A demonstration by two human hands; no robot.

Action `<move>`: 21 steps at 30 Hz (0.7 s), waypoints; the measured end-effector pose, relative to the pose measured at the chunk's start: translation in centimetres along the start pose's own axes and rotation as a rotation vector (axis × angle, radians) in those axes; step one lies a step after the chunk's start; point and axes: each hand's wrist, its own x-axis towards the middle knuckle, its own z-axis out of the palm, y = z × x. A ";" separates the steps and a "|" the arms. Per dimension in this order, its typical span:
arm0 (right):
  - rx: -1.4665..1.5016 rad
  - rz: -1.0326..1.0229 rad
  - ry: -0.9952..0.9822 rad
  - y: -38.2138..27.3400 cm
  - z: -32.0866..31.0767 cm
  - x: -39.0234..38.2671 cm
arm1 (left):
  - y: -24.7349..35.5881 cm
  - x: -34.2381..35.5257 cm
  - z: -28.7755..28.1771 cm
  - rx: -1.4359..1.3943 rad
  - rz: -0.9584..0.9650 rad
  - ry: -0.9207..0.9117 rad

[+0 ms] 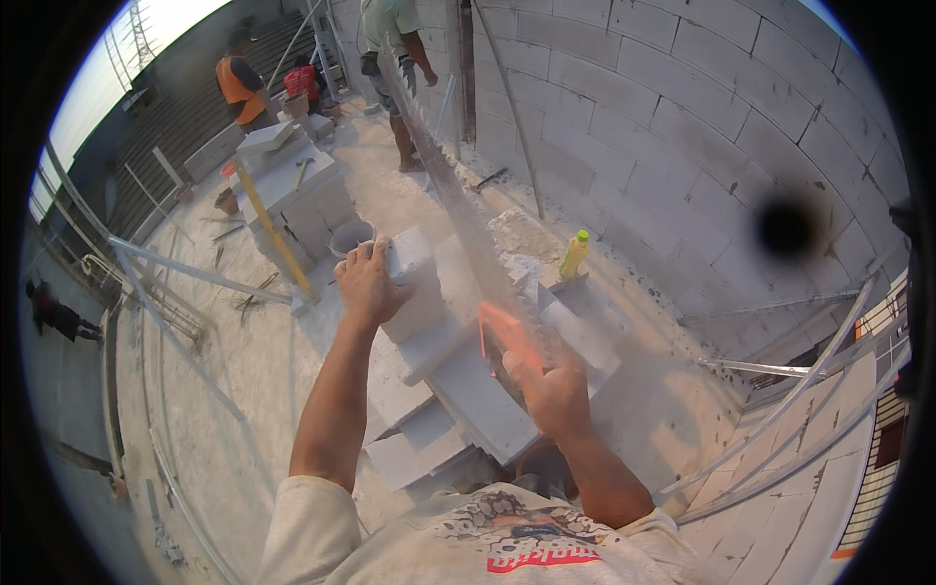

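My right hand is closed round the orange handle of a hand saw. Its long toothed blade, smeared by motion, points up and away past the right side of a pale concrete block. My left hand lies on the left edge of that block with its fingers spread over the top. Beneath, several more pale blocks are stacked unevenly. A grey bucket stands just beyond my left hand.
A bottle with a green cap stands right of the blocks. Behind the bucket, a hammer lies on another block stack, with a yellow level-like bar leaning there. Three people work farther off; a block wall rises at right. Metal poles cross the left.
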 end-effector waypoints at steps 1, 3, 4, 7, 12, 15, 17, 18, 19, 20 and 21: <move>0.015 -0.125 0.078 -0.5 -0.5 0.2 | 0.0 -0.1 0.1 0.003 -0.006 -0.004; 0.117 -0.203 0.169 -1.0 -0.9 0.7 | 0.0 -0.1 0.2 0.007 -0.008 -0.010; 0.202 -0.163 0.181 -1.0 -0.7 0.9 | -0.1 -0.2 0.3 0.005 -0.005 -0.004; 0.044 0.047 0.021 -0.2 0.5 1.4 | -0.2 -0.4 0.2 -0.017 -0.011 -0.017; -0.063 0.434 -0.220 0.3 -0.5 0.9 | 0.0 -0.4 -0.1 -0.010 -0.003 -0.013; 0.047 0.041 -0.024 -1.1 -3.0 1.0 | 0.0 -0.2 0.1 -0.013 -0.025 -0.012; 0.097 -0.154 0.101 -1.7 -3.8 1.4 | -0.1 -0.2 0.2 -0.013 -0.029 -0.009; 0.135 -0.174 0.167 -1.8 -3.8 1.7 | -0.1 -0.2 0.3 -0.013 -0.029 -0.023; 0.237 -0.126 0.152 -1.5 -3.2 1.9 | -0.2 -0.1 0.3 -0.007 -0.027 -0.015; 0.208 -0.110 0.101 -1.1 -2.8 2.1 | -0.2 -0.1 0.3 -0.012 -0.021 0.000; 0.148 -0.110 0.069 -0.4 -1.5 2.3 | -0.2 -0.1 0.2 -0.009 -0.030 -0.014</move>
